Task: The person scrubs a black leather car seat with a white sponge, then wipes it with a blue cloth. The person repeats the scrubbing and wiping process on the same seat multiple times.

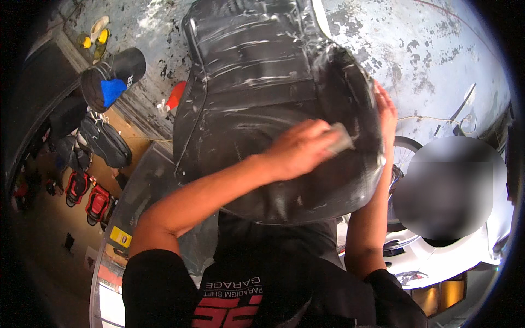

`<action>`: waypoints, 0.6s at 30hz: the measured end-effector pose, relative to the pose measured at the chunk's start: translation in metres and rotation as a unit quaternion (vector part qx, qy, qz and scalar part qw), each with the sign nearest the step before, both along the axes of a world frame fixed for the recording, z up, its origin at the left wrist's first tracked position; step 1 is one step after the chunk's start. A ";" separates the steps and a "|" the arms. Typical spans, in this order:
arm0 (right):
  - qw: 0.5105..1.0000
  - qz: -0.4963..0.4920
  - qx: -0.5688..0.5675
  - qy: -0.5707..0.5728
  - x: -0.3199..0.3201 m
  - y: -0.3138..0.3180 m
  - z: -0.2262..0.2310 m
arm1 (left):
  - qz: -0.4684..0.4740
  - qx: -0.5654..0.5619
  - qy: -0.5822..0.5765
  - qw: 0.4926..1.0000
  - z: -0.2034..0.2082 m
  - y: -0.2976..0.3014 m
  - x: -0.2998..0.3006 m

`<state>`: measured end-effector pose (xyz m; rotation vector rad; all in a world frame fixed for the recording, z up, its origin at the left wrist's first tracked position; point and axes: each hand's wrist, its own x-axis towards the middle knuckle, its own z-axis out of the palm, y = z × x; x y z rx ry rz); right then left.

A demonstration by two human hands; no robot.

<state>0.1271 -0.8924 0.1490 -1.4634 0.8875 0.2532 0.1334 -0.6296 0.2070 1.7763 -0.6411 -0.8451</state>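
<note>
Black T-shirt (322,290) is nearest the lens: soft matte cloth, red and white chest print.

Black seat (240,115) is mid-frame, right in front of the torso, cushion toward the wearer, backrest away. Leather-like skin, semi-gloss, looks wet. Ribbed backrest, shallow dished cushion, stitched seams. What carries it is mostly hidden. For the rubbing, I'd go panel by panel, light even pressure, strokes along seams.

Side bolster (353,95) on the right: raised, rounded, creased near the backrest joint. Short strokes following the curve should suit it.

Right grip (386,112) lies along the bolster's outer side, fingers nearly straight and touching. Thumb hidden; can't tell whether it clamps or just props. Sensible brace spot, it backs up sideways push.

Left grip (299,150) is over the cushion's right part, slightly blurred, fingers closed around a pad (343,138). Pad is small, pale grey, blocky; sponge or brush, can't tell. Best face-flat; a corner would probably load one spot.

White streaks (298,35): thin, along ribs and creases. Foam likely, some maybe glare. Creases probably need extra passes.
</note>
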 end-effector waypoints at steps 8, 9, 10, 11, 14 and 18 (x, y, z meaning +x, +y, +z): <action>0.995 -0.093 0.015 0.011 0.009 0.001 0.007 | -0.151 0.200 -0.025 0.968 0.052 0.222 0.018; 0.996 -0.082 -0.006 -0.019 0.008 -0.001 -0.001 | -0.134 0.220 -0.021 0.966 0.061 0.230 0.021; 0.996 -0.069 -0.026 -0.047 0.001 -0.004 -0.015 | -0.120 0.171 -0.003 0.978 0.056 0.219 0.010; 0.993 -0.018 -0.079 -0.086 -0.004 -0.010 -0.030 | -0.106 0.122 0.016 0.987 0.050 0.192 -0.008; 0.928 0.155 -0.289 -0.179 -0.024 -0.029 -0.054 | 0.033 -0.093 -0.008 0.995 0.061 0.073 -0.032; 0.957 0.130 -0.234 -0.111 -0.037 -0.050 -0.069 | -0.020 -0.120 -0.017 0.992 0.072 0.079 -0.025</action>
